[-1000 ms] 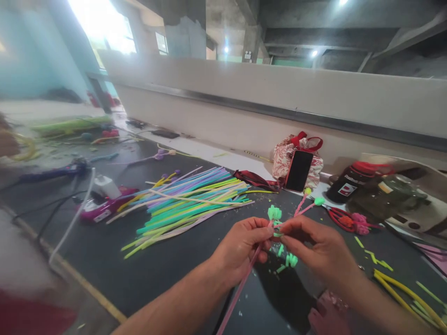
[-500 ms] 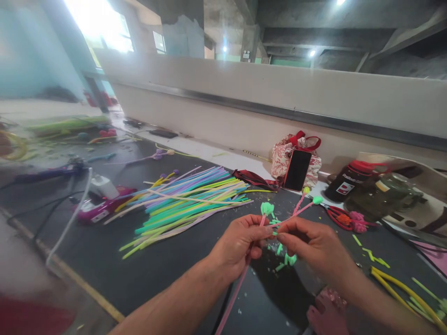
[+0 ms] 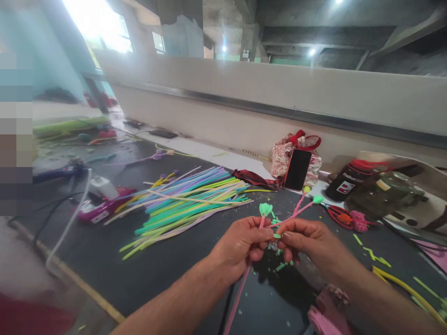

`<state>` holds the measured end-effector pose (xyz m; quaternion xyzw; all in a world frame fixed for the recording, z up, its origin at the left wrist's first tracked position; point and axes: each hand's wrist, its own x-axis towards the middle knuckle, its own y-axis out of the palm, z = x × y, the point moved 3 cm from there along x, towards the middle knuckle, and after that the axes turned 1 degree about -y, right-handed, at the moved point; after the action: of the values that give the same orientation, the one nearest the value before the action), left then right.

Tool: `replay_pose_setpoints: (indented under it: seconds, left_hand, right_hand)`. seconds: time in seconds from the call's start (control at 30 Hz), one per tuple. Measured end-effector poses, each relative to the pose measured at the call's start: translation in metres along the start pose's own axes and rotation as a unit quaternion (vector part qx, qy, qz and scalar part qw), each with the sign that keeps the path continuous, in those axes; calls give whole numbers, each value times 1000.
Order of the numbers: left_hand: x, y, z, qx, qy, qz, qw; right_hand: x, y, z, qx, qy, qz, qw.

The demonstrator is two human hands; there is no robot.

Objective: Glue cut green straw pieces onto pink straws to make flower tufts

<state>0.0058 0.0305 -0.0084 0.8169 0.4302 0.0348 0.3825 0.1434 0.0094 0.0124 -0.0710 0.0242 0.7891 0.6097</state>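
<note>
My left hand point(image 3: 239, 244) is closed around a pink pipe cleaner stem point(image 3: 239, 298), whose lower end runs down toward the table's near edge. Just above my thumb, a bright green tuft point(image 3: 266, 210) tops the stem. A pink side branch point(image 3: 291, 216) slants up to the right, ending in a green bud point(image 3: 317, 199) and a yellow bud point(image 3: 306, 190). My right hand point(image 3: 309, 239) pinches a short green pipe cleaner piece point(image 3: 277, 236) against the left fingertips. Beneath the hands lie cut green bits point(image 3: 280, 267), partly hidden.
Many-coloured pipe cleaners point(image 3: 188, 204) are heaped left of centre. A purple glue-gun-like device point(image 3: 104, 204) with a white cable stands farther left. At the right are red-handled pliers point(image 3: 337, 216), a black bottle point(image 3: 344, 181), a dark jug point(image 3: 387, 197) and a phone point(image 3: 298, 169) against a patterned bag point(image 3: 280, 158).
My right fingers have curled lower, and the small green piece shows more clearly between both hands' fingertips. The stem's lower end has swung slightly right.
</note>
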Motion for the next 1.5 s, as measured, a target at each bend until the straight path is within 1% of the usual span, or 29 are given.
replay_pose_setpoints:
  seconds: [0.1,0.17,0.23,0.3,0.37,0.4,0.47,0.6,0.77,0.9,1.0,1.1,1.33,1.5]
  left_hand:
    - [-2,1,0,22,-3,-12,1000]
    - [-3,2,0,48,13,-21,999]
    - [-4,4,0,76,30,-20,996]
    - [-4,5,0,102,32,-11,994]
    - [-3,5,1,123,23,-10,992]
    - [-3,4,2,132,19,-12,991]
    - [-2,4,3,148,12,-16,989]
    - [-1,3,5,203,5,-19,979]
    - [-1,3,6,259,13,-29,965]
    - [-2,4,6,264,15,-29,964]
    - [-3,5,5,260,25,-29,965]
    - [-4,6,4,280,37,-26,959]
    - [-1,1,5,377,84,-41,921]
    - [-2,-1,3,423,107,-52,898]
  right_hand:
    - [-1,-3,-1,-32,1,-29,999]
    - [-2,-6,2,-79,-6,-25,997]
    - [-4,-10,9,-152,-32,-12,988]
    - [-6,-16,21,-237,-80,-6,968]
    - [-7,-20,33,-313,-141,-4,939]
    - [-7,-20,37,-341,-165,-2,925]
    - [-6,-20,43,-378,-191,0,906]
    - [-3,-14,43,-404,-209,-15,890]
    - [-2,-8,40,-406,-213,-26,889]
    - [-2,-8,38,-419,-217,-38,881]
    - [-2,-8,37,-436,-224,-52,870]
    - [-3,-8,37,-452,-233,-64,858]
    - [-6,-6,40,-479,-237,-82,841]
    - [-8,-4,42,-508,-222,-84,828]
